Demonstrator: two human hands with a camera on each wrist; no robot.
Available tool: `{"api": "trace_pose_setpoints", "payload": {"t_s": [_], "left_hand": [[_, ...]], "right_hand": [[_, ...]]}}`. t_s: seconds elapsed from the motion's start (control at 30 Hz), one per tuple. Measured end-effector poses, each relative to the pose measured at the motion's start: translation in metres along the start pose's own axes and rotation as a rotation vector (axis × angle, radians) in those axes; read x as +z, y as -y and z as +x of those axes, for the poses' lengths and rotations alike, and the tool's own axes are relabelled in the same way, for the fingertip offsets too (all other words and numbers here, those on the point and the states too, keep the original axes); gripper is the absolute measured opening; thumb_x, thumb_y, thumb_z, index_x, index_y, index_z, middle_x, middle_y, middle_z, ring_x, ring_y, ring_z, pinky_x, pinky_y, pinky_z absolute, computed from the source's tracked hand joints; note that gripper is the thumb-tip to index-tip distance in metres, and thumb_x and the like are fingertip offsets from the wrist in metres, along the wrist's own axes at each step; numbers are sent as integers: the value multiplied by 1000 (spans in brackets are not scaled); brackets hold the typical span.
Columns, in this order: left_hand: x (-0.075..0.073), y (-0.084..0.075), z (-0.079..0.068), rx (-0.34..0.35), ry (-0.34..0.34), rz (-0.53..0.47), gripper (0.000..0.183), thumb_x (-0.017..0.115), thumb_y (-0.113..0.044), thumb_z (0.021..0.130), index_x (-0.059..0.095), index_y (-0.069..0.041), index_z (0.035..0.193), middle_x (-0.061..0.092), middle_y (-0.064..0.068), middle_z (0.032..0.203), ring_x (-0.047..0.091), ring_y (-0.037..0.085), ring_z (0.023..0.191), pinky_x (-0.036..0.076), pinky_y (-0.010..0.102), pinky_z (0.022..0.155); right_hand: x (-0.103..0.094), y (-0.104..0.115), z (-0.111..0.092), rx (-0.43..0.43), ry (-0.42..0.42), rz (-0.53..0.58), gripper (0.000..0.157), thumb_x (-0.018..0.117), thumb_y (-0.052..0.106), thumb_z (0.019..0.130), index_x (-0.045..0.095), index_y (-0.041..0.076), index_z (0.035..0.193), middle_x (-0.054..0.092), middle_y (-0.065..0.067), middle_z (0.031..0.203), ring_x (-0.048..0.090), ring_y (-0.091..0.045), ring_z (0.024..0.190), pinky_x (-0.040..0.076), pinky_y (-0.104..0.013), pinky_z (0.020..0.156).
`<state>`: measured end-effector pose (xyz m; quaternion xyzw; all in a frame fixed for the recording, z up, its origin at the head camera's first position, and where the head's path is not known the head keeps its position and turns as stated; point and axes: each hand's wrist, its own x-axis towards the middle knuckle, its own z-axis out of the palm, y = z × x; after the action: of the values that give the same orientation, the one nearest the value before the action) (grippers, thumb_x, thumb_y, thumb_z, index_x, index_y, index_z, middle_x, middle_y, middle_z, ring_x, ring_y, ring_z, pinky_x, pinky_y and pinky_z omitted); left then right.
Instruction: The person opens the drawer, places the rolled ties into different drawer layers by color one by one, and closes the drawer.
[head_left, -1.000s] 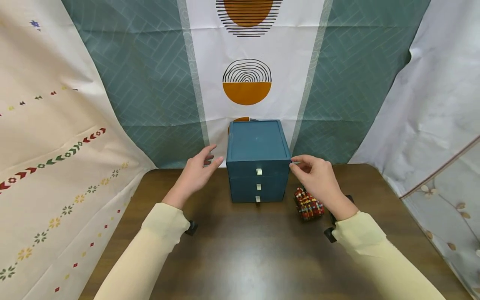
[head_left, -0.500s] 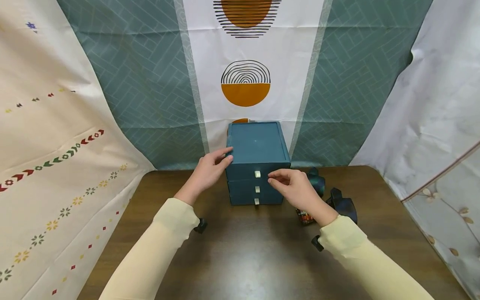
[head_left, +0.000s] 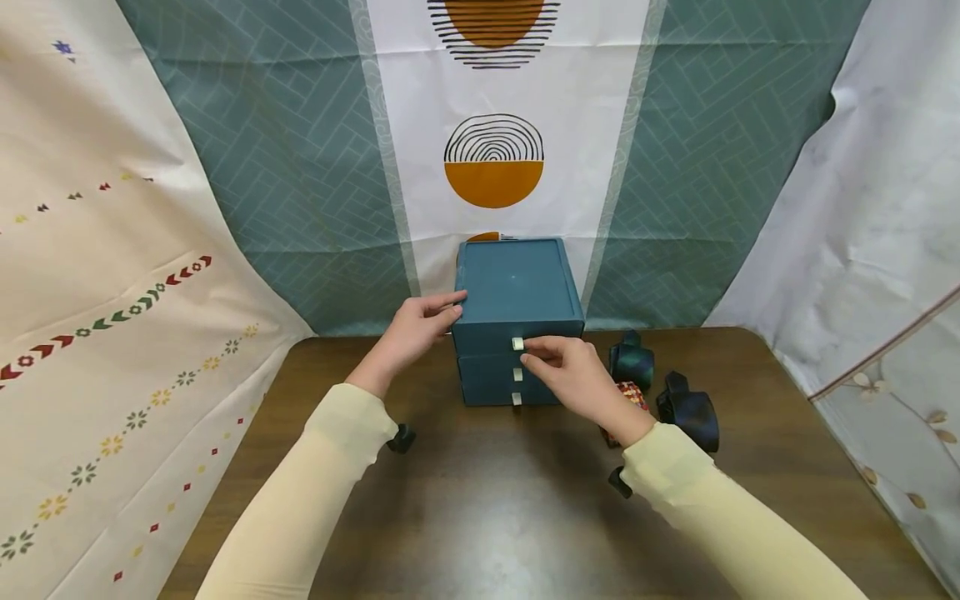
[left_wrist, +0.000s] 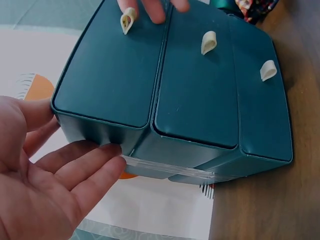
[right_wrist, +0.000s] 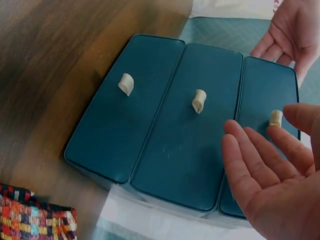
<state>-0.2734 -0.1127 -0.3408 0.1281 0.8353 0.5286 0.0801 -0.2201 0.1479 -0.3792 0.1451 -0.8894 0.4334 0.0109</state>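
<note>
A dark teal three-drawer box (head_left: pixel 517 287) stands against the back cloth, its drawers shut. Each drawer front carries a small cream loop pull, such as the middle one (right_wrist: pixel 199 101). My left hand (head_left: pixel 420 329) rests on the box's left side near the top front corner, fingers mostly straight along the side in the left wrist view. At the top drawer's pull (head_left: pixel 517 343), my right hand (head_left: pixel 573 371) has its fingertips at the loop. In the right wrist view the index fingertip is beside that loop and the thumb on its other side, not visibly closed together.
Right of the box on the brown table (head_left: pixel 480 517) lie a multicoloured woven item (right_wrist: pixel 37 215), a dark green rounded object (head_left: pixel 632 364) and a dark navy one (head_left: pixel 688 417). Patterned cloths (head_left: pixel 300 183) hang behind and at both sides.
My right hand has moved left from the box's right front corner to the top drawer's pull. The left hand has come in from beside the box to touch its left side.
</note>
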Motion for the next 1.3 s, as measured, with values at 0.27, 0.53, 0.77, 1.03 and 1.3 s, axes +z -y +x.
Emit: {"api": "trace_pose_setpoints", "payload": {"t_s": [0.27, 0.53, 0.77, 1.03, 1.3], "left_hand": [[-2, 3, 3, -13, 19, -73, 42, 58, -37, 92, 53, -30, 133, 49, -2, 141, 51, 20, 125, 48, 44, 98], [-1, 5, 3, -30, 24, -82, 42, 61, -39, 90, 55, -33, 131, 53, -2, 136, 53, 18, 122, 49, 44, 97], [-5, -9, -4, -67, 32, -170, 43, 62, -30, 91, 56, -23, 132, 51, 0, 139, 51, 19, 124, 46, 41, 100], [-5, -3, 2, -68, 16, -230, 40, 64, -26, 89, 59, -20, 129, 53, 1, 136, 53, 18, 123, 46, 43, 99], [-5, 8, 9, -57, 3, -225, 39, 65, -30, 88, 61, -25, 126, 55, -1, 134, 55, 15, 120, 50, 40, 94]], "right_hand": [[4, 2, 6, -39, -113, 48, 18, 63, 34, 89, 67, 22, 103, 71, 5, 95, 66, -7, 80, 55, -29, 68], [9, 3, 10, -41, -95, 113, 21, 64, 31, 89, 69, 18, 104, 73, -1, 95, 69, -12, 80, 57, -29, 69], [11, 2, 15, -24, -101, 151, 20, 62, 31, 90, 70, 20, 104, 73, -2, 95, 69, -15, 79, 56, -30, 68], [11, 4, 18, -45, -111, 147, 20, 61, 29, 91, 71, 18, 104, 73, -2, 96, 69, -12, 81, 56, -30, 70], [13, 5, 18, -33, -133, 119, 18, 63, 28, 90, 72, 19, 103, 73, 3, 94, 68, -6, 83, 57, -29, 73]]}}
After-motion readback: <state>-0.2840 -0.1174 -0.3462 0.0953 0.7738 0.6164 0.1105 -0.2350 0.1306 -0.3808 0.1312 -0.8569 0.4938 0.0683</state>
